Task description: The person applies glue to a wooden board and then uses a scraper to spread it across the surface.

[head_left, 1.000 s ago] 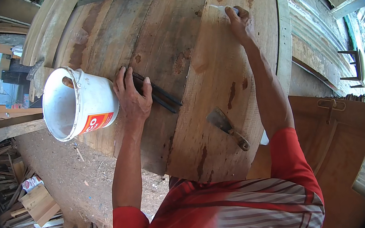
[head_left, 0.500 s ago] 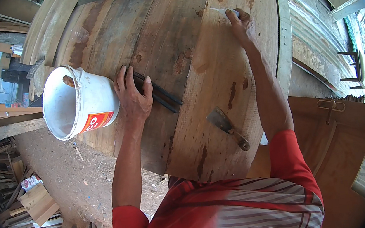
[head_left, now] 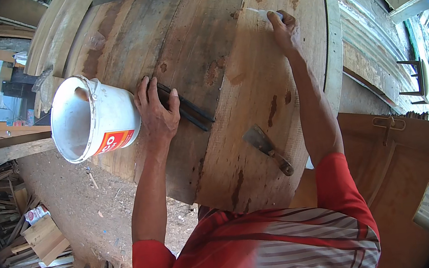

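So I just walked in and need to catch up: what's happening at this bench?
A person leans over a big wooden panel. Their right hand presses a small white-tipped tool against the panel's far end. Their left hand rests flat on the boards over a dark bar, beside a white bucket. A putty knife lies unused on the panel.

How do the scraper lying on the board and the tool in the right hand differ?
The scraper lies loose near the person, untouched; the white tool is gripped by the right hand at the far end. The scraper has a dark metal blade; the white tool looks pale and slim. Both are over the same light wooden board.
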`<state>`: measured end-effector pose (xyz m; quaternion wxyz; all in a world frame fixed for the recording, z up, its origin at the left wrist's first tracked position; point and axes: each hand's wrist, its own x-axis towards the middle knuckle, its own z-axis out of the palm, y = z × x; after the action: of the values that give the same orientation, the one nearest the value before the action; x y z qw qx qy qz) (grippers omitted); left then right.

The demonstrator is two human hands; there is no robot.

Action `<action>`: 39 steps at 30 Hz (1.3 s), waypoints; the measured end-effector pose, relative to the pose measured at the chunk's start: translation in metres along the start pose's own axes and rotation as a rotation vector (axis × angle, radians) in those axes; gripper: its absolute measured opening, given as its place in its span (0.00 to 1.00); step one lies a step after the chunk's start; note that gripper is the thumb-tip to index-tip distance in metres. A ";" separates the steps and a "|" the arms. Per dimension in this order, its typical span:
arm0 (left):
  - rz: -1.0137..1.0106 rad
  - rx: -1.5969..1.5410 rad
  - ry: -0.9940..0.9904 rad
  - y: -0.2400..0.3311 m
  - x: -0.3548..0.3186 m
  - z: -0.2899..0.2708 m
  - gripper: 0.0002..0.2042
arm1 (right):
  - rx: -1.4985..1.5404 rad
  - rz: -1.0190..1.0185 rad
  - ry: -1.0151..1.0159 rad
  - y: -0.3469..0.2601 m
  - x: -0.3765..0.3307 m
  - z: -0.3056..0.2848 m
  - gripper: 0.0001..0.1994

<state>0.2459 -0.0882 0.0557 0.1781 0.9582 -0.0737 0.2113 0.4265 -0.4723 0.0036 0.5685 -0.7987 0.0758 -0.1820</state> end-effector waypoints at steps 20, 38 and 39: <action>-0.009 -0.004 0.005 -0.001 0.000 -0.001 0.29 | -0.094 -0.008 -0.030 0.011 0.001 0.005 0.20; -0.001 -0.010 -0.009 0.004 0.003 0.000 0.29 | -0.045 -0.013 -0.041 0.013 -0.008 -0.005 0.19; -0.004 -0.006 -0.006 0.002 0.002 -0.001 0.29 | -0.041 -0.012 -0.044 0.011 -0.009 -0.002 0.19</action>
<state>0.2468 -0.0901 0.0582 0.1809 0.9585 -0.0731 0.2077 0.4181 -0.4750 -0.0075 0.5525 -0.8144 0.0620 -0.1662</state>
